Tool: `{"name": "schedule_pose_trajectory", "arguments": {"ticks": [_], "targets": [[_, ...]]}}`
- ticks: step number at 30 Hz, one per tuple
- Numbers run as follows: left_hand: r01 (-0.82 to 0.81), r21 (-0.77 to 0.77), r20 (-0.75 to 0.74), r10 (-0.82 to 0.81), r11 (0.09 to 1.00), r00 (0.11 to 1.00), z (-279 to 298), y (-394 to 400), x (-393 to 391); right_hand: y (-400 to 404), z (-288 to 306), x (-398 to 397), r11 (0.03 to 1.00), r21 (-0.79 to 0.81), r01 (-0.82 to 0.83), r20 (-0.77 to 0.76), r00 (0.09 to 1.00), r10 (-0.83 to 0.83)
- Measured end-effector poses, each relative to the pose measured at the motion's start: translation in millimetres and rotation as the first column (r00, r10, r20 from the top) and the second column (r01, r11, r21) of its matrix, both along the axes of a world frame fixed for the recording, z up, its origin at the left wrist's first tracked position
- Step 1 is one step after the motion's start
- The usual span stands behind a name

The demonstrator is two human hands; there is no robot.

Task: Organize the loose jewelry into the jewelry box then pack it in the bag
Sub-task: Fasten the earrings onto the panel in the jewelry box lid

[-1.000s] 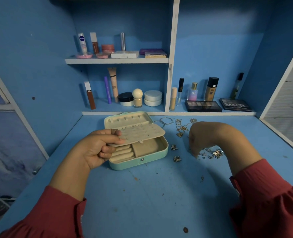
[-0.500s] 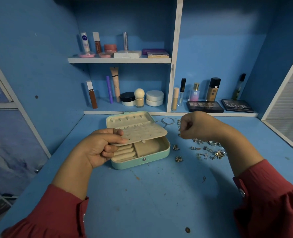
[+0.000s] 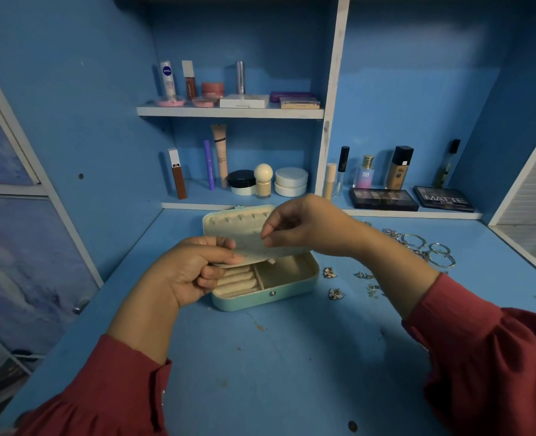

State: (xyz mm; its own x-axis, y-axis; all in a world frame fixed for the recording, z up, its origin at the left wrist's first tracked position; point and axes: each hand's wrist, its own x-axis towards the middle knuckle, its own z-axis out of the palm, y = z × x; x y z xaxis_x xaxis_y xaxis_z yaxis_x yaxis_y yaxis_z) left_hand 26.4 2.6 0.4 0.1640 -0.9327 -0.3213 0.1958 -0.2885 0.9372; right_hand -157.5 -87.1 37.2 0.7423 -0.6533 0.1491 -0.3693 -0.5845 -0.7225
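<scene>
Pinching the mint jewelry box (image 3: 279,291)'s cream flap, left hand (image 3: 188,272); right hand (image 3: 304,229) fingertips pinched, contents unclear

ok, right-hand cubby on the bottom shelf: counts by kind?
palettes: 2
bottles/tubes: 5
total: 7
</scene>
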Motion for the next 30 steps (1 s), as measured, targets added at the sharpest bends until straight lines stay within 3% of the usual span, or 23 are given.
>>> {"name": "schedule_pose_trajectory", "arguments": {"ticks": [12,24,30], "targets": [[-0.004,-0.004,-0.016,0.004,1.000,1.000,-2,-2,0,11,0,32,0.993,-0.068,-0.094,-0.169,0.982,0.081],[-0.007,-0.005,-0.026,0.007,1.000,1.000,-2,-2,0,12,-2,34,0.995,-0.084,-0.051,-0.127,0.991,0.040],[-0.001,0.002,-0.017,0.001,1.000,1.000,-3,-2,2,11,0,36,0.987,-0.138,-0.077,-0.212,0.976,0.046]]}}
